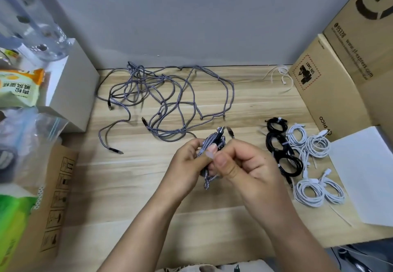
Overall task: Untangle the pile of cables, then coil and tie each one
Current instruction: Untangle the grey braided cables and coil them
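cables first: the tangled pile of grey braided cables (161, 99) sprawls over the far half of the wooden table (131, 178), loops crossing each other, several plug ends poking out at the left and middle. that table is hemmed in on both sides — big cardboard boxes (348, 63) on the right with a white sheet (365, 171) leaning in front of them, a smaller cardboard box (42, 203) and a pile of plastic bags (23, 139) on the left. between the hands and the right boxes sit the finished ones: white coiled cables (314, 178) in a cluster, and just left of them, touching, a column of black coiled cables (280, 150) with white ties on them. a few loose white ties (280, 76) lie at the far right corner by the wall. front and centre, held up over the table, is a grey braided coil (209, 144) with two plugs sticking out the top. left hand (187, 165) is wrapped around the bundle from the left, fingers curled on it — right hand (242, 165) is curled too, thumb and fingers pinching at the coil's middle. can't tell if it's pinching a tie there, too small and blurry.
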The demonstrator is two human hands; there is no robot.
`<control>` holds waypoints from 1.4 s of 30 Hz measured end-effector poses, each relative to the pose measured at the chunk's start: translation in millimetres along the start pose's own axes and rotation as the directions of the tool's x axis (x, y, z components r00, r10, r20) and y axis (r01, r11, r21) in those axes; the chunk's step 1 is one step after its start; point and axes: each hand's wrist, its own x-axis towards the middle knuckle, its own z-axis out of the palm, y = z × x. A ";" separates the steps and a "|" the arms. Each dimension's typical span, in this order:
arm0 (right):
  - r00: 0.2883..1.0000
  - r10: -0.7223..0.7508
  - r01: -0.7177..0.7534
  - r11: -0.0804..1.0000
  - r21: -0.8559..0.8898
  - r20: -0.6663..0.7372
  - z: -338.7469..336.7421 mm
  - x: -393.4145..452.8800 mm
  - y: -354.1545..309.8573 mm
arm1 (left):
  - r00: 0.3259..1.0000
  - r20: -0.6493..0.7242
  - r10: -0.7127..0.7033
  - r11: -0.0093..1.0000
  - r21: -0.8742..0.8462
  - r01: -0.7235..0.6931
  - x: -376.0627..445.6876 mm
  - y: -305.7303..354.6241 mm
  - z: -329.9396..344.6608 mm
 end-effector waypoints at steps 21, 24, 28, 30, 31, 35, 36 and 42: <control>0.969 -0.169 0.234 0.867 -0.440 0.183 -96.3 5.1 19.2 | 0.972 0.041 0.231 0.935 0.268 -0.233 -9.5 -28.7 47.3; 0.943 -0.237 0.327 0.783 -0.529 0.233 -98.1 3.0 18.0 | 0.968 0.045 0.245 0.905 0.347 -0.246 -10.8 -28.3 50.3; 0.923 -0.258 0.381 0.720 -0.580 0.287 -102.6 -1.4 15.7 | 0.957 0.101 0.273 0.800 0.528 -0.285 -12.7 -23.7 53.9; 0.915 -0.249 0.396 0.701 -0.593 0.317 -104.0 -2.7 15.2 | 0.949 0.133 0.287 0.740 0.598 -0.308 -12.7 -23.5 52.9; 0.912 -0.248 0.403 0.695 -0.596 0.327 -104.3 -3.8 15.5 | 0.945 0.149 0.292 0.713 0.624 -0.319 -12.6 -23.6 52.9; 0.909 -0.269 0.415 0.661 -0.625 0.320 -99.9 -10.7 23.3 | 0.933 0.161 0.323 0.615 0.713 -0.336 -11.0 -27.9 50.7; 0.915 -0.262 0.401 0.655 -0.641 0.306 -97.8 -12.8 27.9 | 0.938 0.151 0.310 0.617 0.719 -0.320 -10.3 -31.0 49.8; 0.975 -0.030 0.170 0.739 -0.652 0.220 -97.9 -12.6 59.2 | 0.990 0.061 0.128 0.735 0.664 -0.136 -2.5 -53.3 39.0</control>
